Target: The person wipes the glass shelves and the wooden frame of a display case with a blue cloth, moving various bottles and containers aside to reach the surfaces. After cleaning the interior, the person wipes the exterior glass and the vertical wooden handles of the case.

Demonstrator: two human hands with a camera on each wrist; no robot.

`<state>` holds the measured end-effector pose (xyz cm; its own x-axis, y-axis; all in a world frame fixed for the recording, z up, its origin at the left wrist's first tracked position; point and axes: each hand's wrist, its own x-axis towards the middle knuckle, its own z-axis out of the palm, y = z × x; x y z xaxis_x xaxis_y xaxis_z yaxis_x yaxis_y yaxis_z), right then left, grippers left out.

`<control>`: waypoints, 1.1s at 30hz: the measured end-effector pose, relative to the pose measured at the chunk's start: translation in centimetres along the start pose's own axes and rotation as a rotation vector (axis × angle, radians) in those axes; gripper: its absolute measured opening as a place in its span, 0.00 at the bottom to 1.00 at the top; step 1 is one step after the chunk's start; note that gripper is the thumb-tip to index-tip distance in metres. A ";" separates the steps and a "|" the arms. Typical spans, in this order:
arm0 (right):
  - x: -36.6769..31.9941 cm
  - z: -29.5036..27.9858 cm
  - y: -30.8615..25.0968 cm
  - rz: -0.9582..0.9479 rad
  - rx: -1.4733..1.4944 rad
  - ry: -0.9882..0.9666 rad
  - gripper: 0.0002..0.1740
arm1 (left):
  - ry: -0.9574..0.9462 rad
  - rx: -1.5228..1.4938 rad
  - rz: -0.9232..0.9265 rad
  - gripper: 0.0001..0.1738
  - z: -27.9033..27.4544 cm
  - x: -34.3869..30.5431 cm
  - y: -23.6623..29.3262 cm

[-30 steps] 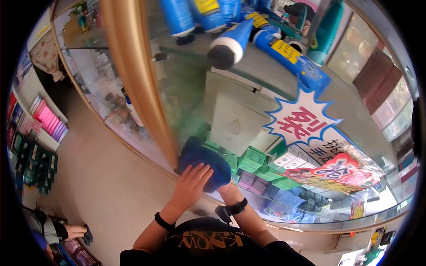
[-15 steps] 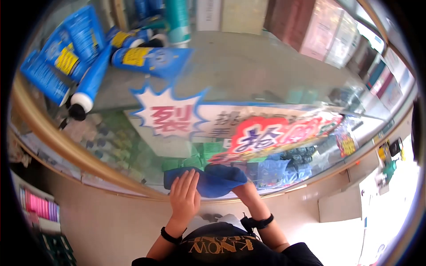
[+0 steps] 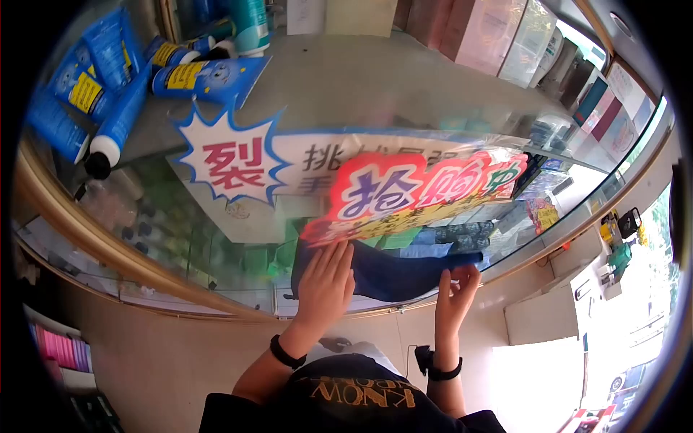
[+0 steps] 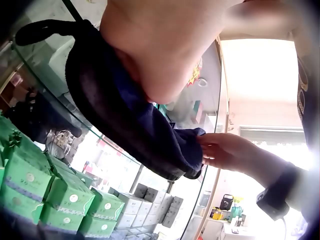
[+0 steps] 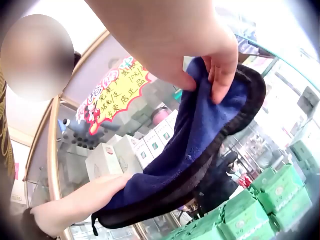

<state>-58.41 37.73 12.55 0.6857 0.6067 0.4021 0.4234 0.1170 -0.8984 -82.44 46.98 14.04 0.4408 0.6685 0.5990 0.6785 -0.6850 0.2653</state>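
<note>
A dark blue cloth [image 3: 397,280] with a black border lies along the near edge of the glass counter. My left hand [image 3: 326,285] rests on its left part, fingers straight and side by side. At the cloth's right end, my right hand [image 3: 456,297] pinches the edge between thumb and fingers. In the right wrist view the cloth [image 5: 167,175] sags between the right hand [image 5: 195,45] and the left hand [image 5: 82,200]. A black loop shows at one end of the cloth [image 4: 100,95] in the left wrist view, where the left fingertips are hidden.
The glass counter has a gold-coloured frame [image 3: 162,285]. Blue tubes [image 3: 191,78] lie on its upper left. A paper sign [image 3: 238,160] with red lettering stands just beyond the cloth. Green boxes [image 4: 65,200] are stacked inside. A white cabinet [image 3: 545,310] stands right.
The cloth, bunched under both hands before, is now stretched out to the right. My right hand has moved right with its end. The head view has swung towards the right along the counter.
</note>
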 end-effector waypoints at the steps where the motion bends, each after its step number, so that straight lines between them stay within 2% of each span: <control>1: 0.8 0.3 -0.1 0.000 -0.001 -0.011 0.24 | -0.006 0.008 -0.010 0.25 0.0 -0.2 0.0; 3: 2.1 1.1 -0.2 -0.313 -0.323 -0.123 0.25 | -0.010 0.024 -0.033 0.26 -0.4 -1.0 -0.1; 5: 2.3 1.6 -1.2 -0.335 -0.381 -0.180 0.29 | -0.034 0.065 -0.052 0.28 -1.2 -2.1 -0.5; 7: 2.3 2.3 -1.6 -0.485 -0.561 -0.127 0.30 | -0.028 0.090 -0.086 0.29 -2.3 -3.4 -0.9; 8: 2.5 2.6 -1.8 -0.495 -0.548 -0.143 0.30 | -0.026 0.105 -0.106 0.29 -2.8 -4.0 -1.2; 10: 2.6 3.0 -2.0 -0.582 -0.588 -0.372 0.30 | -0.006 0.161 -0.145 0.30 -3.6 -5.3 -2.0; 11: 2.4 3.5 -2.3 -0.592 -0.573 -0.387 0.30 | 0.010 0.205 -0.167 0.31 -4.1 -5.9 -2.4; 12: 2.2 4.0 -2.7 -0.614 -0.555 -0.509 0.32 | 0.075 0.229 -0.184 0.27 -4.8 -6.2 -2.7; 13: 1.8 4.6 -3.3 -0.640 -0.534 -0.633 0.34 | 0.083 0.249 -0.206 0.27 -5.2 -6.7 -3.3; 14: 1.3 5.0 -4.0 -0.648 -0.520 -0.669 0.38 | 0.145 0.265 -0.198 0.24 -5.5 -7.3 -3.9; 16: 0.2 5.8 -4.4 -0.694 -0.477 -0.727 0.37 | 0.297 0.258 -0.182 0.19 -6.8 -7.7 -4.3; 18: -0.8 7.2 -4.6 -0.768 -0.427 -0.769 0.34 | 0.324 0.245 -0.209 0.20 -7.9 -8.8 -4.3; 20: -2.3 9.1 -5.3 -0.790 -0.335 -0.789 0.30 | 0.407 0.184 -0.183 0.21 -8.4 -9.9 -4.4; 23: -4.7 12.1 -6.4 -0.806 -0.198 -0.777 0.27 | 0.508 0.285 -0.253 0.21 -9.7 -12.3 -3.8; 26: -6.5 15.2 -8.6 -0.760 0.013 -0.849 0.24 | 0.617 0.407 -0.354 0.21 -12.1 -15.2 -4.6; 29: -8.6 18.2 -13.8 -0.428 0.342 -0.938 0.22 | 0.769 0.567 -0.307 0.24 -17.4 -14.8 -8.1; 31: -8.7 19.6 -18.9 -0.543 0.478 -0.724 0.16 | 1.027 0.611 -0.306 0.21 -21.7 -11.8 -9.2; 32: -8.6 20.0 -21.3 -0.611 0.500 -0.556 0.19 | 1.023 0.614 -0.281 0.21 -23.7 -9.8 -9.8; 33: -8.5 20.6 -22.4 -0.647 0.529 -0.434 0.16 | 1.075 0.471 -0.136 0.19 -25.6 -7.7 -10.3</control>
<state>-85.92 46.12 25.65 0.0855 0.5260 0.8462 0.2477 0.8114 -0.5294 -107.86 41.54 26.05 -0.2198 -0.0132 0.9755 0.9307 -0.3026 0.2057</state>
